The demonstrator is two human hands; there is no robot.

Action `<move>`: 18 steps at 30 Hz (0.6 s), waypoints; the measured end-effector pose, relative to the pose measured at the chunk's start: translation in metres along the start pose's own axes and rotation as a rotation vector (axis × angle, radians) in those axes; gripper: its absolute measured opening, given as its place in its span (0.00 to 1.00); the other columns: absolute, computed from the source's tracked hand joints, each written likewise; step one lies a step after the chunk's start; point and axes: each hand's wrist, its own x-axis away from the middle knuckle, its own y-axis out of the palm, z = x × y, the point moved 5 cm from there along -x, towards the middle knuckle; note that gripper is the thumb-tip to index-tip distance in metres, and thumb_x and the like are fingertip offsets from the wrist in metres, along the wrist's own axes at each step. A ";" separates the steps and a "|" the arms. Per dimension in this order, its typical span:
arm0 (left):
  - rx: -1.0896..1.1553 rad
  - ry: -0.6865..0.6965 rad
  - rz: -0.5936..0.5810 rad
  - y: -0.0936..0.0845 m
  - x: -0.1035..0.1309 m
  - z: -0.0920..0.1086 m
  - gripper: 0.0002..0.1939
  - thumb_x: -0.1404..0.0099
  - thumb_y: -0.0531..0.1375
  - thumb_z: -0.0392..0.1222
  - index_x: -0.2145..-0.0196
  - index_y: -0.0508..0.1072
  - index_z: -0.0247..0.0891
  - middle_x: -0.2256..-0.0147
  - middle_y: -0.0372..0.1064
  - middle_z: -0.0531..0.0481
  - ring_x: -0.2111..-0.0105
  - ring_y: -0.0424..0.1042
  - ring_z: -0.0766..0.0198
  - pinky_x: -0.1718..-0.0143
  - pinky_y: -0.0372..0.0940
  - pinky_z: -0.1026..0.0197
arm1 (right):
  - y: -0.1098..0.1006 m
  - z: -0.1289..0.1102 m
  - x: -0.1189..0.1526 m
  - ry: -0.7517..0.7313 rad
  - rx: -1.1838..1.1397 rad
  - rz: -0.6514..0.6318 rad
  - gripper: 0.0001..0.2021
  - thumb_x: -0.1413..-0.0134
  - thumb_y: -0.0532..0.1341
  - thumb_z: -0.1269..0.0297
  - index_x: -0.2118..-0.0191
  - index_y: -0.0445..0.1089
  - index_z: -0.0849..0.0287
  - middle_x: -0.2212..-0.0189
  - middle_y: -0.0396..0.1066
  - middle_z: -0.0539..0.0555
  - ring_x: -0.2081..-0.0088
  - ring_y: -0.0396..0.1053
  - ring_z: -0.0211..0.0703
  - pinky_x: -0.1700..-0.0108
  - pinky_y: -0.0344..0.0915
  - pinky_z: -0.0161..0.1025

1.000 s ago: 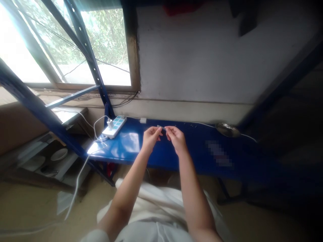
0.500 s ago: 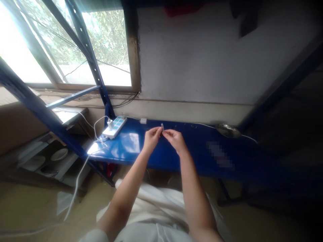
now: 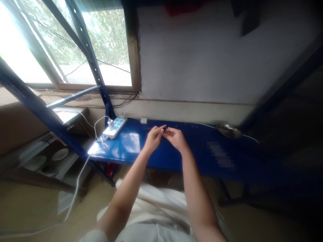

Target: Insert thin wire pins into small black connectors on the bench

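Above the blue table [image 3: 161, 154], my left hand [image 3: 153, 138] and my right hand [image 3: 176, 137] meet at the fingertips. Both hands are closed in a pinch. Something small and dark shows between the fingertips, too small and too covered to name. Behind my hands, a white plug adapter [image 3: 143, 121] lies near the back edge of the table. A few tiny bits [image 3: 194, 126] are scattered to the right of my right hand.
On the table's left end lies a white power strip [image 3: 115, 127] with a plug and cables. At the back right, a shiny metal dish-like object [image 3: 229, 130] has a white cable by it. A blue metal post [image 3: 87, 50] rises at the left, before the window.
The small pale piece that stood up between my fingertips no longer shows. My left fingers have stretched further over it toward my right hand, which has shifted slightly.
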 end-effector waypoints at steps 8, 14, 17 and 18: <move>0.062 -0.094 0.164 -0.003 0.007 -0.029 0.21 0.38 0.53 0.51 0.50 0.68 0.39 0.66 0.68 0.46 0.73 0.65 0.68 0.72 0.62 0.66 | -0.007 0.022 -0.012 0.037 -0.055 0.150 0.16 0.62 0.64 0.52 0.72 0.71 0.61 0.76 0.72 0.53 0.72 0.68 0.40 0.66 0.64 0.38; -0.060 -0.231 0.203 -0.004 0.019 -0.083 0.16 0.37 0.51 0.47 0.59 0.72 0.36 0.72 0.68 0.48 0.74 0.67 0.66 0.72 0.62 0.66 | -0.014 0.048 -0.025 0.022 0.101 0.241 0.17 0.59 0.62 0.50 0.74 0.69 0.62 0.78 0.70 0.53 0.75 0.67 0.39 0.67 0.63 0.38; -0.137 -0.259 0.222 -0.004 0.028 -0.107 0.14 0.37 0.51 0.44 0.61 0.71 0.36 0.74 0.68 0.49 0.74 0.67 0.66 0.71 0.62 0.64 | -0.018 0.056 -0.037 0.012 0.175 0.256 0.16 0.58 0.60 0.50 0.74 0.68 0.61 0.78 0.70 0.53 0.75 0.66 0.39 0.69 0.62 0.37; -0.148 -0.262 0.224 -0.003 0.031 -0.113 0.13 0.37 0.51 0.43 0.61 0.71 0.36 0.74 0.68 0.49 0.75 0.67 0.66 0.71 0.62 0.64 | -0.019 0.057 -0.042 0.011 0.196 0.256 0.16 0.58 0.60 0.50 0.74 0.67 0.61 0.78 0.69 0.52 0.76 0.65 0.38 0.69 0.62 0.37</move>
